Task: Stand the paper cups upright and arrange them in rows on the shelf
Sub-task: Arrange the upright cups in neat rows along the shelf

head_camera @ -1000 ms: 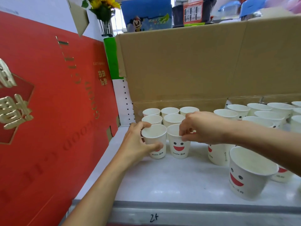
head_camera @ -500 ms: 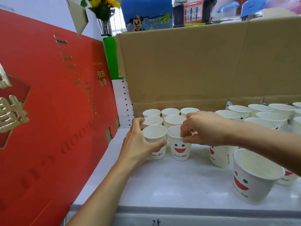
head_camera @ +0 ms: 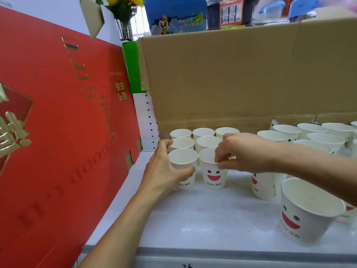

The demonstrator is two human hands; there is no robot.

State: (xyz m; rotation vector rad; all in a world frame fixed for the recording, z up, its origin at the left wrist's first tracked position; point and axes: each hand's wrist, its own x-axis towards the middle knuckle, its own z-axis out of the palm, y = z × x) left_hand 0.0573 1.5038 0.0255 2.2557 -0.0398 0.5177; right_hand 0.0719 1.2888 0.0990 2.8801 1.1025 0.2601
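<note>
White paper cups with red smiley faces stand upright on a white shelf [head_camera: 202, 219]. At the back left they form rows of two and three. My left hand [head_camera: 164, 171] grips the front-left cup [head_camera: 182, 158] round its side. My right hand [head_camera: 243, 151] pinches the rim of the neighbouring front cup [head_camera: 213, 175]. Whatever stands behind my right hand is hidden. More upright cups [head_camera: 309, 134] crowd the back right. One large cup [head_camera: 307, 211] stands at the near right.
A red gift box panel [head_camera: 63, 142] walls off the left side. A brown cardboard sheet [head_camera: 241, 74] forms the back wall. Another cup [head_camera: 264, 184] stands under my right forearm. The shelf's grey front edge [head_camera: 212, 256] runs along the bottom.
Both hands keep their holds on the two front cups, which have shifted slightly back toward the rows. The view has tilted a little.
</note>
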